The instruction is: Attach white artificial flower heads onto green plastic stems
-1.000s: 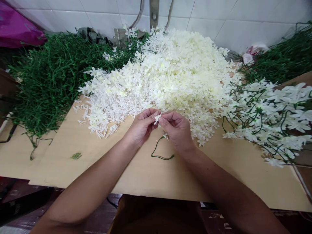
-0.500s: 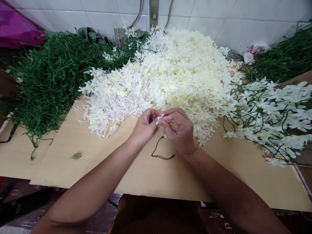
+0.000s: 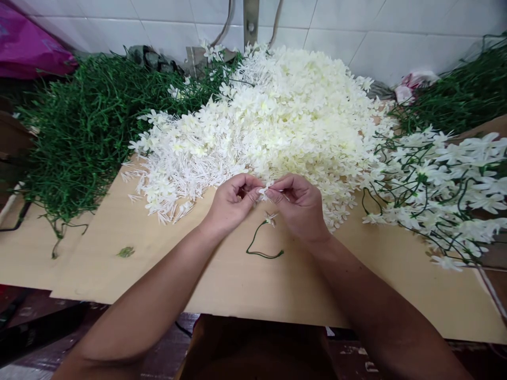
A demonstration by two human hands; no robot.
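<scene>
1. Hands meet over the middle of the board, just at the near edge of the white pile.
2. Left hand is curled, and its thumb and forefinger pinch a small white flower.
3. Right hand is also curled, with its fingertips closed on the same flower from the other side.
4. A green stem with one flower on its tip hangs under the right hand and its loop lies on the board.
5. Green stems are heaped at the far left corner.
6. Finished sprigs lie at the right edge.
</scene>
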